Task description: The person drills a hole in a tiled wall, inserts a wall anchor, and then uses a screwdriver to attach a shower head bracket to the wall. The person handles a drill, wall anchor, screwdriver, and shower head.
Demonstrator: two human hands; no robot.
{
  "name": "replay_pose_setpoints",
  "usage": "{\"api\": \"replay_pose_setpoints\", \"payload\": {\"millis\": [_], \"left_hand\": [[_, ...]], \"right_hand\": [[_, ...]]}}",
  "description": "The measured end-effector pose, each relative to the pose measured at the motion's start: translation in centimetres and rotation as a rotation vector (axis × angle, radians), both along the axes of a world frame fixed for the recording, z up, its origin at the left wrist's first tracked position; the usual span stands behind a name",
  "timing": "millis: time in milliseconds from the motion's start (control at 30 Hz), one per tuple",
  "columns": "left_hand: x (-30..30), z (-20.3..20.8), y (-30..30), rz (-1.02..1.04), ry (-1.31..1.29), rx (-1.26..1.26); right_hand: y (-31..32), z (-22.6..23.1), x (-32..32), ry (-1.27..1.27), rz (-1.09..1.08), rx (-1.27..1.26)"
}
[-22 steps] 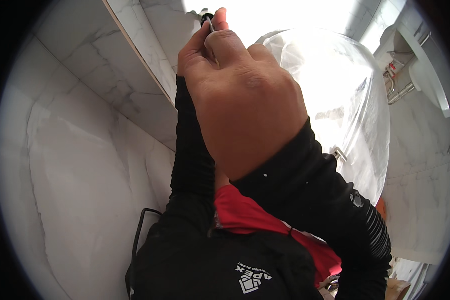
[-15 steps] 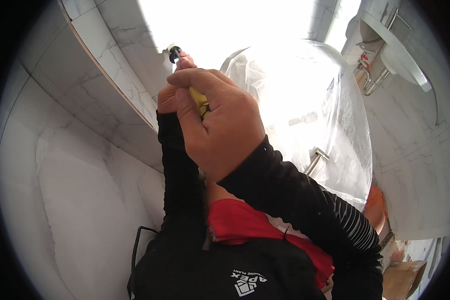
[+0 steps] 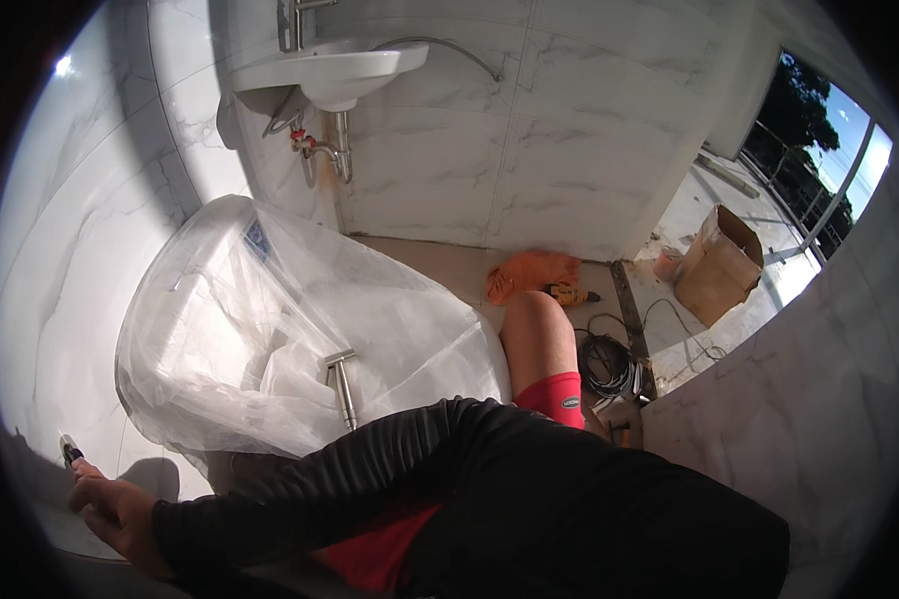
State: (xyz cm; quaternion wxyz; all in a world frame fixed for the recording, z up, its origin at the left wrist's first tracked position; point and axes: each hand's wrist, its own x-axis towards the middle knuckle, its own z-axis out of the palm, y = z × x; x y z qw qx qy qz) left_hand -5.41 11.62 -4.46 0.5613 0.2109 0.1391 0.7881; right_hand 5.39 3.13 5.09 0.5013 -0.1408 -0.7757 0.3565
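Note:
At the lower left, my right hand (image 3: 120,514) reaches toward the tiled wall, its arm in a black sleeve. Its fingers are curled, and what they close on is hidden. Just beyond them a small black fitting (image 3: 71,451) with a pale base sticks out from the wall. A fingertip touches or nearly touches this fitting; it may belong to my left hand, otherwise hidden behind the right. A metal hand sprayer (image 3: 342,389) with a T-shaped head stands up beside my right sleeve, in front of a bulky fixture wrapped in clear plastic (image 3: 410,329).
A white washbasin (image 3: 340,75) with exposed pipes (image 3: 335,150) hangs on the far wall. On the floor beyond my bare knee (image 3: 539,344) are an orange cloth (image 3: 534,275), a yellow-black power drill (image 3: 569,295) and coiled black cable (image 3: 607,364). A cardboard box (image 3: 719,265) stands past the doorway sill.
My view has swung right, bringing the basin, floor and doorway in. My hands now appear at the lower left. The yellow object seen between them earlier is out of sight.

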Motion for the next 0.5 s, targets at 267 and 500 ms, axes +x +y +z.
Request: {"api": "replay_pose_setpoints", "payload": {"millis": [267,500], "left_hand": [[-0.7,-0.3,-0.9,0.012,0.016,-0.038],[-2.1,-0.5,-2.3,0.053,-0.003,-0.053]], "right_hand": [[-0.6,0.8,-3.9,0.142,-0.004,-0.135],[-1.9,0.1,-5.1,0.236,0.001,-0.297]]}}
